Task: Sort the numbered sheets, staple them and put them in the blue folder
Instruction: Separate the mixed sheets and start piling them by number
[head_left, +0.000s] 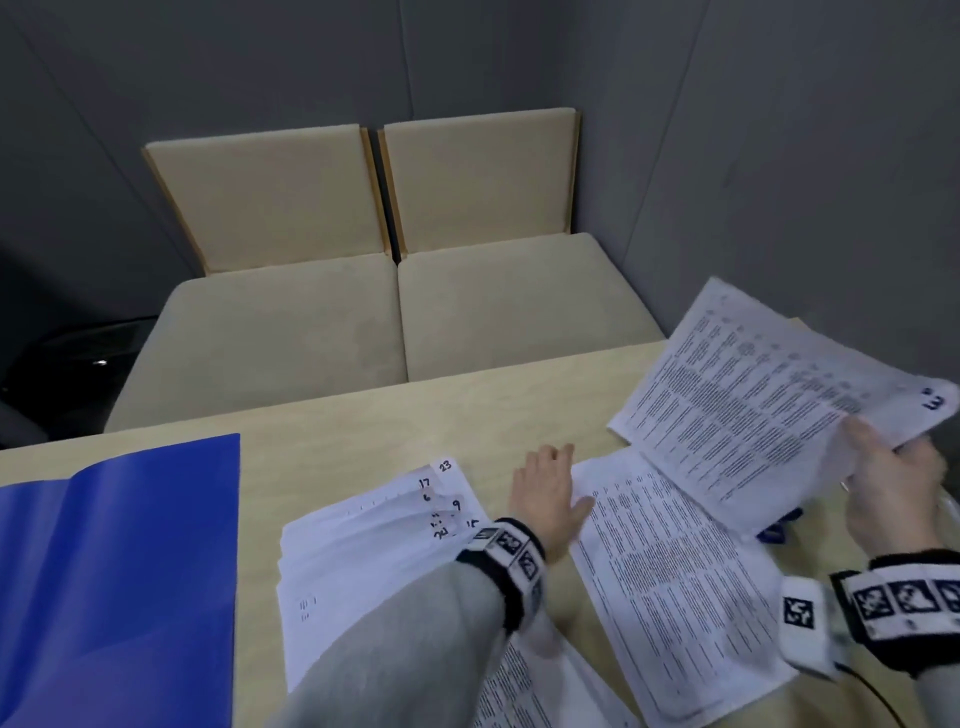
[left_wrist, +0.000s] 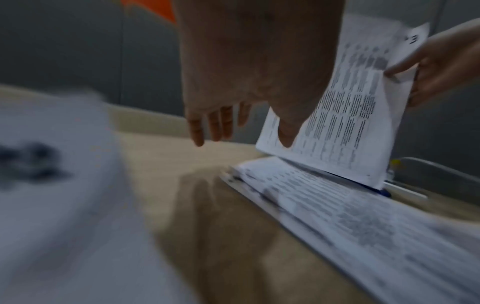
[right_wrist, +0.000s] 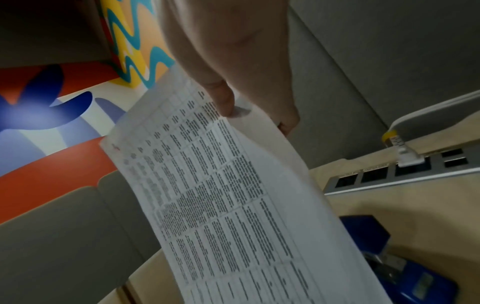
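Observation:
My right hand (head_left: 883, 467) pinches a printed sheet (head_left: 769, 395) by its numbered corner and holds it tilted above the table; the sheet (right_wrist: 221, 195) fills the right wrist view, with my thumb (right_wrist: 221, 98) on its top edge. My left hand (head_left: 545, 493) hovers open, fingers (left_wrist: 207, 125) spread, over the table between two piles. A fanned pile of numbered sheets (head_left: 374, 551) lies to its left, with handwritten numbers at the corners. A printed pile (head_left: 670, 587) lies to its right. The blue folder (head_left: 114, 582) lies open at the far left. A blue stapler (right_wrist: 405, 273) sits under the raised sheet.
The light wooden table (head_left: 363, 421) ends at two beige chairs (head_left: 395, 291) against a grey wall. A socket strip (right_wrist: 400, 170) with a plugged white cable (right_wrist: 428, 109) runs along the right edge of the table.

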